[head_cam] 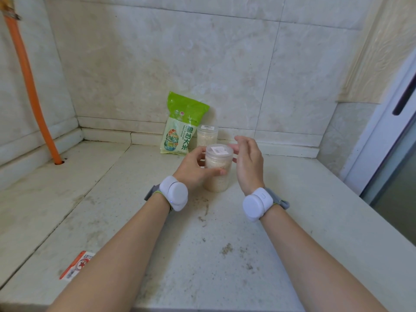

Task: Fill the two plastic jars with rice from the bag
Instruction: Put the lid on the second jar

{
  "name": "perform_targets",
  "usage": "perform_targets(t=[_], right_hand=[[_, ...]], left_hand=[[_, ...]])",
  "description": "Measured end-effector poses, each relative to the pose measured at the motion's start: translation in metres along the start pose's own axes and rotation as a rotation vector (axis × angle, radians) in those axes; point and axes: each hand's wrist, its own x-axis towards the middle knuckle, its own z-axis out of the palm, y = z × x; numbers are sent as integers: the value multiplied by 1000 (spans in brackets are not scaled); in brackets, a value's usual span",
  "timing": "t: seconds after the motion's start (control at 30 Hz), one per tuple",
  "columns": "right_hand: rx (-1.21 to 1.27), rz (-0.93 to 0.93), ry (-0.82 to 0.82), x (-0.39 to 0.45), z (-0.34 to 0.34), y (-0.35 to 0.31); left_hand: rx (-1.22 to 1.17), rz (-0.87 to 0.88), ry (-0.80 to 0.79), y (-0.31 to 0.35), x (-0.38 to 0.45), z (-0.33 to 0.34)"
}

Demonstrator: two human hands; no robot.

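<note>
left hand (193,168) grips near jar (218,167) | right hand (247,164) open beside it

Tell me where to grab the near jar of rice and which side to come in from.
Grip the near jar around its round wall at mid-height, below the lid. The left hand already holds its left side, so the right hand, open beside it, should probably close in from the right. The jar stands upright and looks full, so hold it level.

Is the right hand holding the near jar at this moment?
No, the right hand is open beside the near jar, its fingers straight, while the left hand grips it.
</note>
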Motion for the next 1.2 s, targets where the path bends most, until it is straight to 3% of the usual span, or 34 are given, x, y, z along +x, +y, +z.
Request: perform_targets(t=[0.13,0.3,0.43,0.63,0.93,1.0,1.07,1.13,1.2], right_hand=[[-74,-39,126,3,-7,-2],[-50,-3,-35,1,-1,2],[-91,-56,53,3,-7,-2],[-19,-7,-240,-2,-4,-1],[-207,-110,-133,-6,6,3],[-150,-63,-248,2,-3,4],[-55,64,-472,14,-17,10],[-112,150,-694,19,-25,19],[-196,115,-767,14,-20,29]], left_hand=[[4,2,-14,0,0,0],[-5,14,-7,2,-1,0],[-3,41,-33,2,-2,2],[-8,59,-68,3,-3,1],[11,91,-30,4,-2,2],[32,89,-29,3,-1,-1],[39,75,-51,2,0,-5],[46,62,-63,1,1,-8],[29,49,-58,1,0,-9]])
